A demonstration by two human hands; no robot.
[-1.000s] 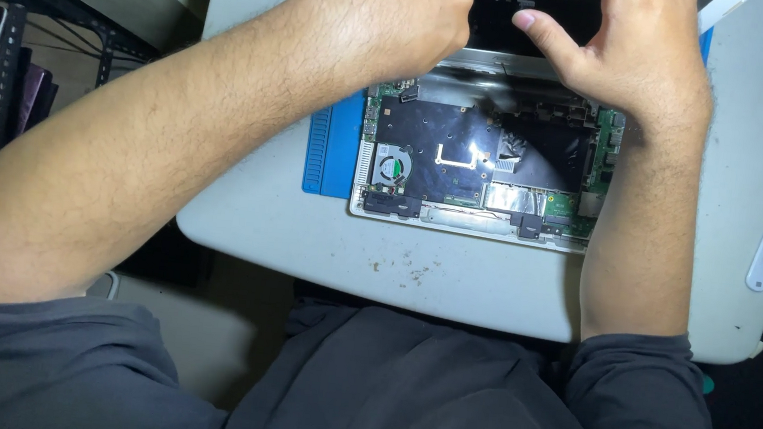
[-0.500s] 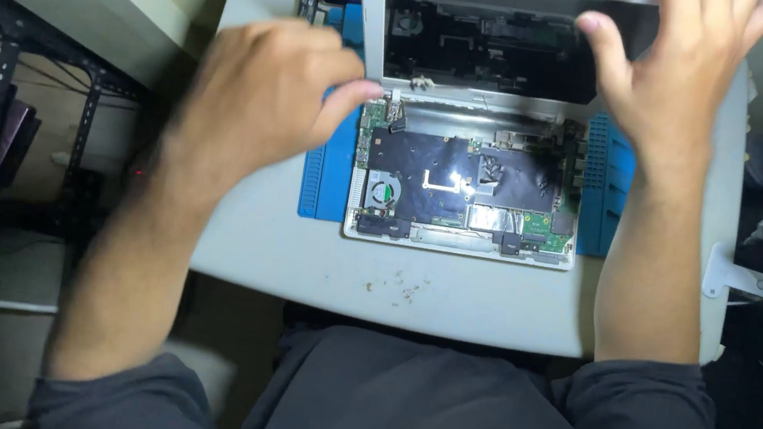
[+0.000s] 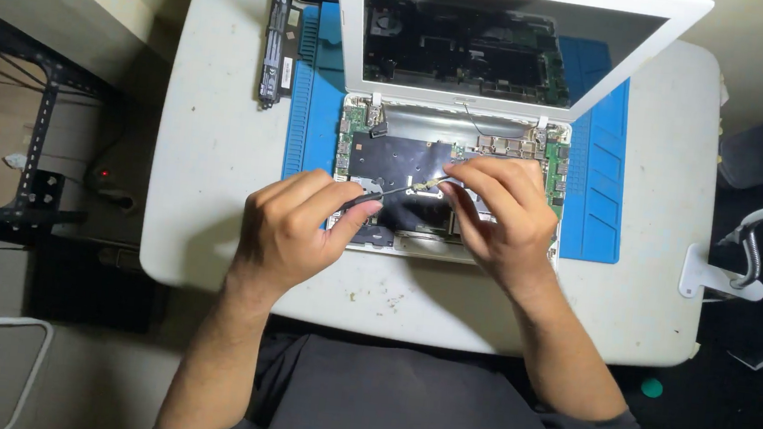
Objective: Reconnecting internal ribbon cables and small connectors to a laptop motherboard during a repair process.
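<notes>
White table point(image 3: 212, 133), opened laptop point(image 3: 405, 165); both hands' fingers pinching a thin, hard-to-identify tool point(image 3: 393, 192).

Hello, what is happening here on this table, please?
A person sits at a small white table and works on an opened white laptop that lies on a blue mat. The left hand holds a thin dark tool with its tip over the exposed circuit board. The right hand rests its fingers beside that tip. A long black part lies at the mat's left edge.
</notes>
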